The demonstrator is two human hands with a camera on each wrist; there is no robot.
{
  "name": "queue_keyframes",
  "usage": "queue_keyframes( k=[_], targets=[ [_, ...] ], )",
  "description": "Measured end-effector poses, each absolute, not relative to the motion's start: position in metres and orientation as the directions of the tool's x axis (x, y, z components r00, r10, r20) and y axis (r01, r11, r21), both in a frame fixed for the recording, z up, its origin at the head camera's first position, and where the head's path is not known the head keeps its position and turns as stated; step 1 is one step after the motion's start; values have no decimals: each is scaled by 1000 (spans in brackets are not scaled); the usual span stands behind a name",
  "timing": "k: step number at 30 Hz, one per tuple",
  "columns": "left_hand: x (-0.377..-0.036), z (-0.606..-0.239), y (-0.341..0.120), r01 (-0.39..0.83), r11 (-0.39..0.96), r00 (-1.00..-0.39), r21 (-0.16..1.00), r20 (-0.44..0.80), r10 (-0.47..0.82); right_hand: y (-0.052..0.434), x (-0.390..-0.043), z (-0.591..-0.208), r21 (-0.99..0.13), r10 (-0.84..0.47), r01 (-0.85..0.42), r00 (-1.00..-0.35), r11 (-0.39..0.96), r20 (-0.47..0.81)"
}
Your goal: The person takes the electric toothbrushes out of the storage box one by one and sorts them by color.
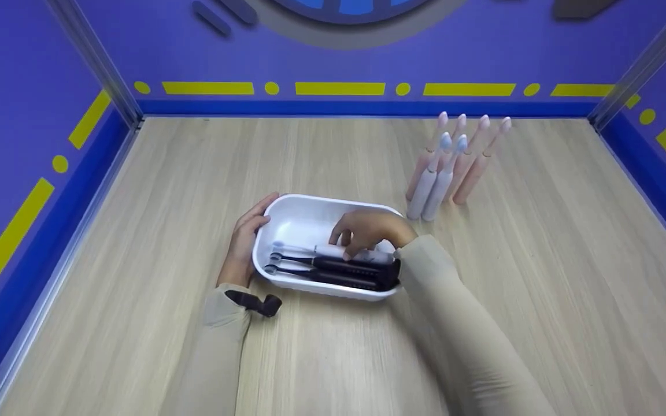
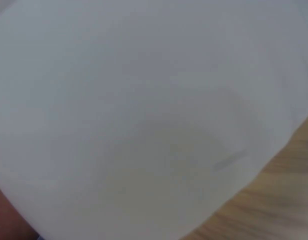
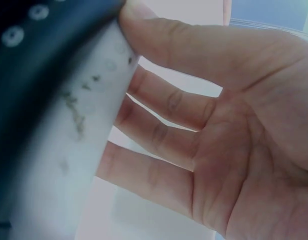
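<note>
Three toothbrushes lie in the white tray (image 1: 304,203) near centre. From the head camera, the right hand (image 1: 367,231) curls onto the white toothbrush (image 1: 333,251), beside two black toothbrushes (image 1: 339,273); the left hand (image 1: 244,242) grips the tray's left rim. Left wrist view: only blurred tray wall (image 2: 144,115). Right wrist view adds the grip — thumb and fingers (image 3: 164,107) around the handle (image 3: 74,150), likely light, stiff and slippery; mid-handle suits holding.
</note>
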State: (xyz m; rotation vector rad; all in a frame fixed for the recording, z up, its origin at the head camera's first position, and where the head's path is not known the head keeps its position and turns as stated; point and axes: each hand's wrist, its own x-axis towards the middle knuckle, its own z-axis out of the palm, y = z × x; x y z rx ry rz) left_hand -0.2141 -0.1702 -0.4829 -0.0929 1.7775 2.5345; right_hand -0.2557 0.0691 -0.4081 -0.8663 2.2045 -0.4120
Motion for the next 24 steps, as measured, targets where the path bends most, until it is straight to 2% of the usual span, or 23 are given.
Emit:
queue_keyframes(
  k=[24],
  targets=[
    [-214,-483,-170,-77,-340,-997,937,-80,5,73,-255,-403,-561,-727,-466,-498,684,-472]
  ],
)
